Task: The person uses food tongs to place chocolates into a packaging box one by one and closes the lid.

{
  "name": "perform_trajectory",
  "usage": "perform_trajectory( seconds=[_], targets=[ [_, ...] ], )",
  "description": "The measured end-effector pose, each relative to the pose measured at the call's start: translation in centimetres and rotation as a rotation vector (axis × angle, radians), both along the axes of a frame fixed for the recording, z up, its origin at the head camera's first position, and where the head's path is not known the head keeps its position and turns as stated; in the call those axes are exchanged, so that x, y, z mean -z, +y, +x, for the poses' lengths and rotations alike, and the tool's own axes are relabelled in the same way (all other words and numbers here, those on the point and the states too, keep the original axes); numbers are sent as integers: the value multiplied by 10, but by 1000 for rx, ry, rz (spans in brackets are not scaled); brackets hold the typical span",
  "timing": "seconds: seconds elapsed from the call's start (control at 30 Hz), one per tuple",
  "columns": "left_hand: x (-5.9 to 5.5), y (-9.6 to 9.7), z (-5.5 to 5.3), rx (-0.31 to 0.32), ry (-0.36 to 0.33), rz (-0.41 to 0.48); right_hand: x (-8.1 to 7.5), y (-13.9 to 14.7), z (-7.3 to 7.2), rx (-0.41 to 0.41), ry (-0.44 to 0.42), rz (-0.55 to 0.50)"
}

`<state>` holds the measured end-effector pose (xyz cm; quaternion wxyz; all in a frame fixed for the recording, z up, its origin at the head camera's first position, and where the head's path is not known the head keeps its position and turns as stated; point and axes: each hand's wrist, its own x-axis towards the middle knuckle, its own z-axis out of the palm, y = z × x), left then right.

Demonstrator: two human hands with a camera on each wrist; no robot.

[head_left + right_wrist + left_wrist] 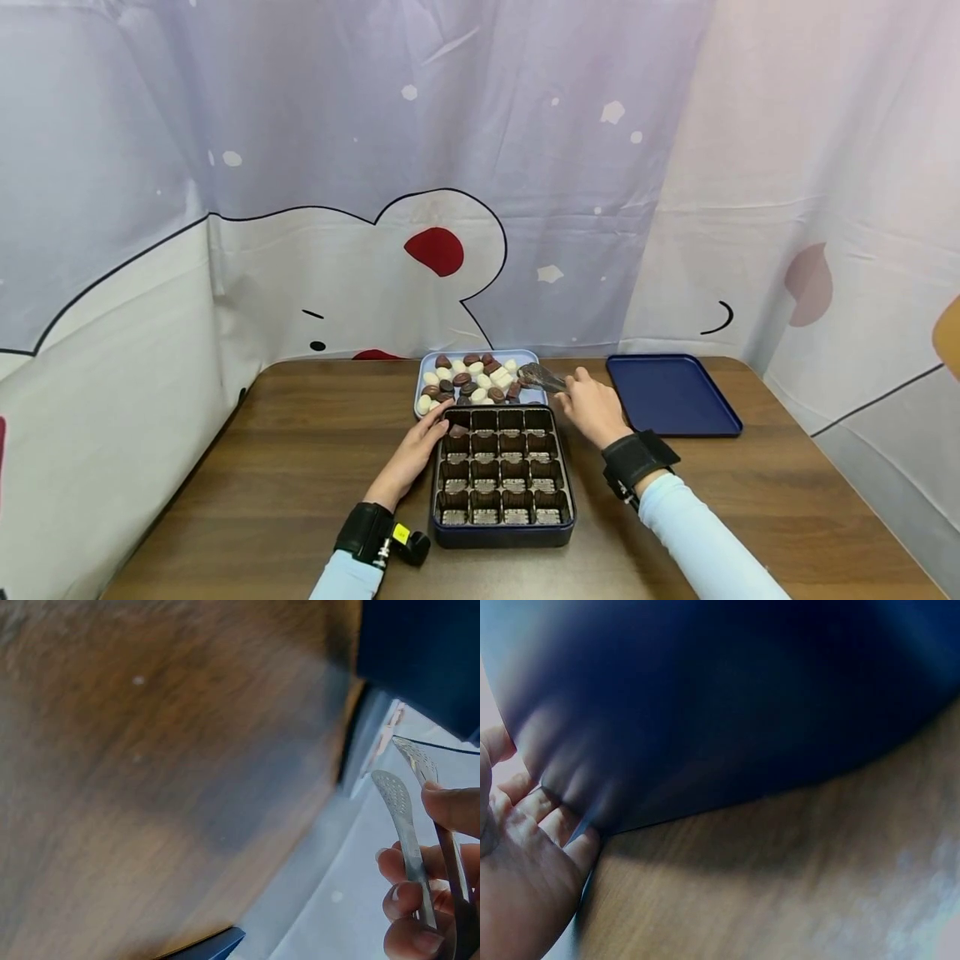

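Observation:
A dark blue box (504,537) stands on the table, with a black divided insert of several compartments in it. One brown chocolate (458,430) sits in its far-left compartment. My left hand (408,460) holds the box by its far-left corner; the left wrist view shows fingers (562,821) against the box wall (705,750). In my right hand (596,410) is a pair of metal tongs (409,832), their perforated tips apart in the right wrist view. They reach over the right side of a light blue tray (422,367) of brown, dark and white chocolates (460,378).
A dark blue lid-like tray (673,395) lies at the back right of the wooden table (315,467). Behind the table hangs a printed curtain (525,167). The box stands close in front of the light blue tray.

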<state>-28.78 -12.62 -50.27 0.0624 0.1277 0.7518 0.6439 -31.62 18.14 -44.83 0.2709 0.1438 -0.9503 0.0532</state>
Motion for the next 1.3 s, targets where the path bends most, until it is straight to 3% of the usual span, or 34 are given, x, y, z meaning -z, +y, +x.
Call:
perform_trajectory(
  seconds=[0.23, 0.37, 0.67, 1.13, 1.3],
  targets=[
    [-3, 0, -2, 4, -5, -33, 3, -7, -10, 31, -41, 72],
    [-4, -1, -3, 2, -4, -3, -2, -11, -11, 25, -50, 87],
    [-5, 1, -3, -1, 0, -14, -13, -13, -13, 17, -179, 101],
    [-4, 2, -3, -4, -3, -7, 3, -10, -11, 21, -126, 36],
    [-4, 2, -2, -9, -8, -4, -1, -5, -7, 28, -121, 0]
  ],
)
